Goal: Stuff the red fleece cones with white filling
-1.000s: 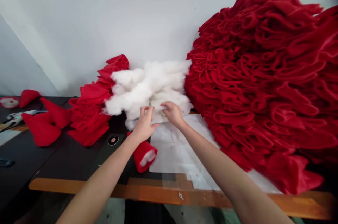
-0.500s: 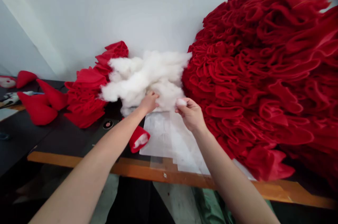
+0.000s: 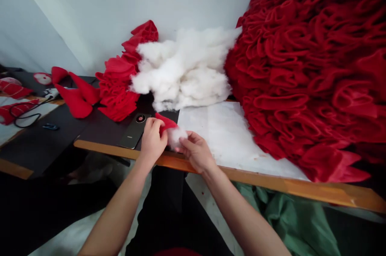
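Observation:
My left hand (image 3: 153, 139) is closed on a small red felt cone (image 3: 166, 121) near the table's front edge. At the cone's open end sits a tuft of white stuffing (image 3: 177, 137), pinched by the fingers of my right hand (image 3: 196, 149). Where the tuft meets the inside of the cone is hidden by the fingers. Behind both hands lies a large heap of white fibre stuffing (image 3: 187, 69). A dark phone (image 3: 131, 133) lies just left of my left hand.
A tall pile of red felt pieces (image 3: 301, 67) fills the right side. A smaller red stack (image 3: 116, 91) stands left of the stuffing, with stuffed red cones (image 3: 75, 101) beyond it. White paper (image 3: 223, 135) covers part of the table. A cable (image 3: 27, 115) lies far left.
Both hands have come back from the stuffing heap toward the table edge. My left hand has taken hold of the red cone, and my right hand has brought its tuft to the cone's opening.

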Demonstrator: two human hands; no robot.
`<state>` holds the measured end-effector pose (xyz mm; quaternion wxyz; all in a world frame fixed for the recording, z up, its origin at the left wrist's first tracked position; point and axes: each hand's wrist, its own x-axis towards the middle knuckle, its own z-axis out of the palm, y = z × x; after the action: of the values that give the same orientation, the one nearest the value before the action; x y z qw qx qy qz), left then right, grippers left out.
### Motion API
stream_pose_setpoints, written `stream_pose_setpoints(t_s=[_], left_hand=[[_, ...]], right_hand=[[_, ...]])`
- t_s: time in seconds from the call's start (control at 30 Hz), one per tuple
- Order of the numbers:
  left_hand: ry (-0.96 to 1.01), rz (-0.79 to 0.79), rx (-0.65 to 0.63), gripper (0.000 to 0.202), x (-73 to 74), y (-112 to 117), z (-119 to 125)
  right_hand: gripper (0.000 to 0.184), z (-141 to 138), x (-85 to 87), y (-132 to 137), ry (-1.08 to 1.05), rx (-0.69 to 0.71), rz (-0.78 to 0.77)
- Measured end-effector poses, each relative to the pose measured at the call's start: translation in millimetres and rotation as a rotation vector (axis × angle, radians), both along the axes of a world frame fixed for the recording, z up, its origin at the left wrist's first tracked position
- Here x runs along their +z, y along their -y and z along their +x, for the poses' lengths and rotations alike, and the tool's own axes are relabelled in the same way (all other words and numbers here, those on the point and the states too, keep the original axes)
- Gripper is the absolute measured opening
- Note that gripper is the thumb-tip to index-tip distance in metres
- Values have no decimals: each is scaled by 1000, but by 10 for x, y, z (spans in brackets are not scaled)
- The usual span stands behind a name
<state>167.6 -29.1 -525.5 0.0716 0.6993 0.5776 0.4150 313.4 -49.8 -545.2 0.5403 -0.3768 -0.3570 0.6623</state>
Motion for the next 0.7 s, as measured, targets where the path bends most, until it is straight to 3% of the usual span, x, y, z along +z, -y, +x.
stream_pose_setpoints(t_s=[0.07,0.13,0.23,0.37,0.47,0.53,0.63,0.7], left_hand=[[61,-11,-6,15,-40,-26,3],[123,-40,-40,15,-31,-26,-18],[165,-82,-103,10,-10,15,-66],[260,-173,-189,5,-33,75,-81],[376,-173,-129,20,-59,88,-38],[345,-137,-66,28,-74,71,-7],[266,-87,-23,21,-110,27,15],[312,-72,-56,19,-153,12,18]], right_hand=[[22,-177,-54,-37,168,-104,69],[12,-287,-79,-91,459,-311,216],[14,-344,-73,-180,793,-558,431],[11,-313,-62,-263,849,-472,442],[12,-295,-83,-248,895,-477,488],[11,-296,-108,-210,891,-464,576],[11,-295,-155,-170,893,-449,638],[10,-285,-187,-176,917,-466,608]])
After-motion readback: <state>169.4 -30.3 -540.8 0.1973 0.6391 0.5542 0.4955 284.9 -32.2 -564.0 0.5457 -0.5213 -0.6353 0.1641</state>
